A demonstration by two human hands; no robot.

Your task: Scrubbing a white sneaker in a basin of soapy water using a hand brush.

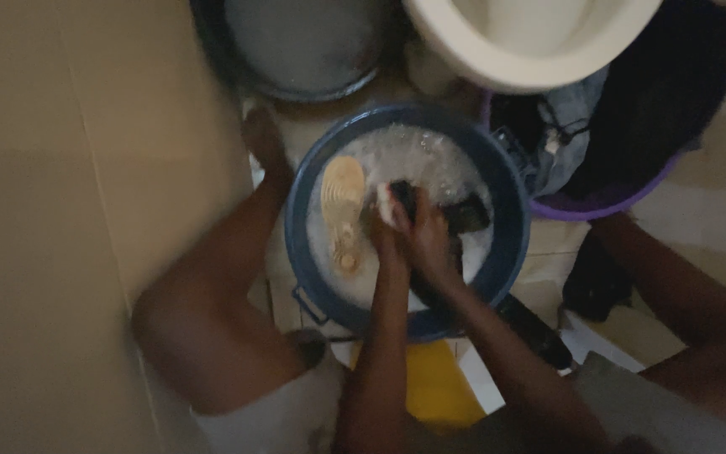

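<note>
Both hands, left (388,231) and right (430,240), clench a dark cloth (464,214) in the foamy basin (502,181); at nine o'clock a sandal (344,210) floats. Hard scrubbing could slop suds over the rim.

The blue basin (497,252) is crowded by a tan shoe sole (344,210) at its left. Open suds (430,155) are left at its far edge. The far side is blocked by a purple basket (598,206).

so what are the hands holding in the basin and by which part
Both hands, left hand and right hand, grip a dark item over the soapy blue basin; blur hides which part.
</note>
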